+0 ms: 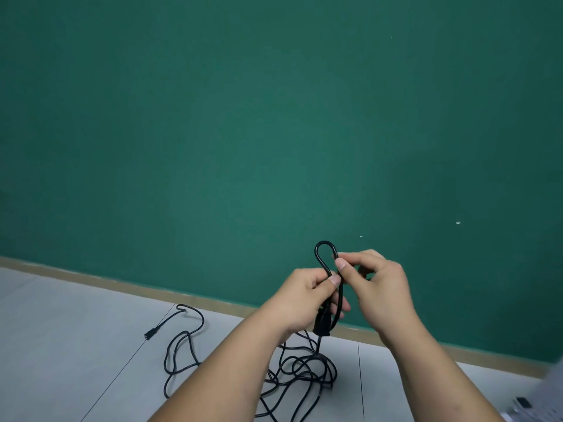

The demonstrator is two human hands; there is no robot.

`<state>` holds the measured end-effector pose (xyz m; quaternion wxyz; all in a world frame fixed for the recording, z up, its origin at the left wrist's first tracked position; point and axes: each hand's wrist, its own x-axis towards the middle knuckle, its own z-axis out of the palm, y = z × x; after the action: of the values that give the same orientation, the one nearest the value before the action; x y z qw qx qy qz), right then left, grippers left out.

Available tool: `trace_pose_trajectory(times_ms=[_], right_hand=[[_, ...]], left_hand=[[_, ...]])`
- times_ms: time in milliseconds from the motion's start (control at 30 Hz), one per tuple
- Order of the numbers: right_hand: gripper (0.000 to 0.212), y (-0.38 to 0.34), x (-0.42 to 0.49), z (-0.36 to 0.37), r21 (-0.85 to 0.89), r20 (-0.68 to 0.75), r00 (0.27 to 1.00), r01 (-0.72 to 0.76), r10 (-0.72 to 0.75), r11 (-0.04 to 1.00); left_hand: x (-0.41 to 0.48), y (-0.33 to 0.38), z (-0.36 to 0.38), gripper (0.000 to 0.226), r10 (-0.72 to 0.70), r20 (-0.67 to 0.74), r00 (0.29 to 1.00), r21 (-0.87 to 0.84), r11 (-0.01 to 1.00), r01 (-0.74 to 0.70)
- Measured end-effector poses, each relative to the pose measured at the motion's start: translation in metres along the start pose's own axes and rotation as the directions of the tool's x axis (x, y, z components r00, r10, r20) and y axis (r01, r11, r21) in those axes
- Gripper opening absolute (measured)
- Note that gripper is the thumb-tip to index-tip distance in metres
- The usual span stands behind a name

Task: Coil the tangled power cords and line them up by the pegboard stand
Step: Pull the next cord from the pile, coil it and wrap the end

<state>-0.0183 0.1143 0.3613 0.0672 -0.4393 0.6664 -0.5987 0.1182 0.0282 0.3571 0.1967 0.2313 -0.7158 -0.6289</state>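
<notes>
Wall (pixel 213 117); cord (pixel 322 326) in left hand (pixel 304 296), right hand (pixel 377 284)

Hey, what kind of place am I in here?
Likely a plain indoor room; its use is unclear. A green wall meets a tan baseboard and a pale grey tiled floor, where a tangled black power cord lies.

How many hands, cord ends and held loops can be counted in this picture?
Hands: 2, the left hand and the right hand, both pinching the black cord.
Cord ends: 2, the plug below the left hand, the connector on the floor.
Held loops: 1, above the hands.
Total: 5.
</notes>
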Motion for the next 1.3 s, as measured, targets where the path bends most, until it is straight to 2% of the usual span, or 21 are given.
trace_pose_trajectory(times_ms=[167,267,333,433,500,600,700,767,867,933,1033,1100,1167,1300], right_hand=[[0.012,0.0,0.002,-0.005,0.083,0.13,0.989,-0.087,0.076,0.993],[0.011,0.005,0.009,-0.012,0.038,0.202,0.975,-0.104,0.095,0.994],[0.009,0.008,0.014,-0.017,0.032,0.211,0.971,-0.124,0.114,0.992],[0.009,0.008,0.017,-0.02,0.215,0.186,0.973,-0.178,0.139,0.96],[0.009,0.006,0.018,-0.019,0.294,0.119,0.987,-0.139,0.108,0.946],[0.007,0.004,0.018,-0.013,0.305,0.012,0.999,-0.04,0.038,0.952],[0.006,0.006,0.021,-0.006,0.307,-0.049,0.998,-0.009,0.026,0.952],[0.007,0.011,0.026,-0.005,0.319,-0.076,0.994,-0.051,0.079,0.946],[0.009,0.019,0.032,-0.01,0.31,-0.071,0.988,-0.111,0.139,0.944],[0.01,0.019,0.031,-0.012,0.308,-0.027,0.988,-0.139,0.155,0.941],[0.024,0.019,0.029,-0.01,0.276,0.141,0.962,-0.265,0.234,0.924],[0.041,0.021,0.024,-0.007,0.154,0.319,0.899,-0.361,0.299,0.92],[0.053,0.022,0.017,-0.002,0.034,0.459,0.822,-0.397,0.339,0.917],[0.054,0.021,0.011,0.004,-0.005,0.605,0.731,-0.394,0.316,0.919]], left_hand=[[0.003,-0.003,-0.002,0.031,-0.036,0.068,0.997,0.063,0.997,0.032],[0.006,-0.005,-0.004,0.033,-0.045,0.128,0.991,0.181,0.983,0.021],[0.01,-0.007,-0.006,0.037,-0.052,0.138,0.989,0.202,0.979,0.024],[0.018,-0.006,-0.007,0.042,-0.032,0.095,0.995,0.154,0.988,0.017],[0.024,-0.004,-0.006,0.041,-0.03,0.056,0.998,0.045,0.999,0.028],[0.032,-0.001,-0.001,0.039,-0.042,-0.062,0.997,-0.12,0.992,0.035],[0.037,-0.002,0.009,0.039,-0.027,-0.168,0.985,-0.113,0.994,0.008],[0.037,-0.004,0.013,0.04,0.004,-0.111,0.994,-0.068,0.998,-0.012],[0.034,-0.008,0.012,0.034,0.023,0.053,0.998,-0.053,0.998,-0.021],[0.035,-0.009,0.008,0.027,0.029,0.032,0.999,-0.095,0.995,-0.025],[0.037,-0.007,0.001,0.024,0.037,-0.118,0.992,-0.271,0.96,-0.068],[0.04,-0.005,-0.003,0.024,0.049,-0.195,0.98,-0.353,0.928,-0.116],[0.042,-0.004,-0.006,0.024,0.052,-0.25,0.967,-0.433,0.887,-0.159],[0.044,0.002,-0.014,0.021,0.036,-0.335,0.941,-0.599,0.763,-0.242]])
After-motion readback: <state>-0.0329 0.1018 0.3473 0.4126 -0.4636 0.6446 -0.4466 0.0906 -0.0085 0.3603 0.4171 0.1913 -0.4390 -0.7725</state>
